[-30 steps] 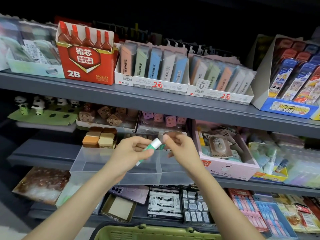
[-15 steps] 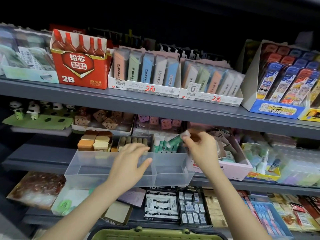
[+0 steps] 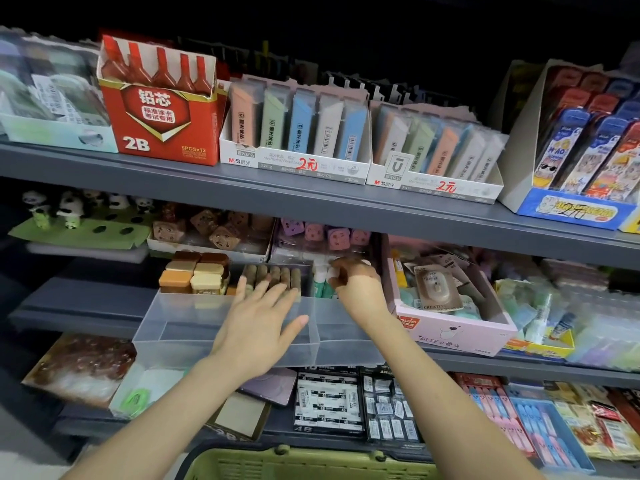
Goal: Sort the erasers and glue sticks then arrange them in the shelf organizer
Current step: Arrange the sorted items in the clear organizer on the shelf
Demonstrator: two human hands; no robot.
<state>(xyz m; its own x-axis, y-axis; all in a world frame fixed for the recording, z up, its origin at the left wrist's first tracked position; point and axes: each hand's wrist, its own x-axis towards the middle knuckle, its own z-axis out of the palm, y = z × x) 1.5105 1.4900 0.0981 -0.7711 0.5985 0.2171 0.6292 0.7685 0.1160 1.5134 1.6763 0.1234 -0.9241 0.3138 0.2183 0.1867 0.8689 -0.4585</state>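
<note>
Since a second ago, the glue stick (image 3: 331, 271) has been carried away from between both hands and lowered to the far right compartment of the shelf organizer (image 3: 221, 344), and the left hand (image 3: 258, 327) has been taken off it.

From the head view, the glue stick is seen pinched at its white cap by the curled fingers of the right hand (image 3: 358, 287), in among the other glue sticks (image 3: 319, 288) stood upright there. The left hand is held flat with its fingers straight and spread over the middle of the clear organizer; whether it touches the plastic cannot be told. Brown and cream erasers (image 3: 194, 271) are stacked in the far left compartment, and a row of brownish sticks (image 3: 273, 274) is stood in the far middle one. The organizer is set on the grey middle shelf (image 3: 76, 303), with a pink box (image 3: 453, 332) just to its right. A green basket (image 3: 311, 462) is seen at the near edge.
</note>
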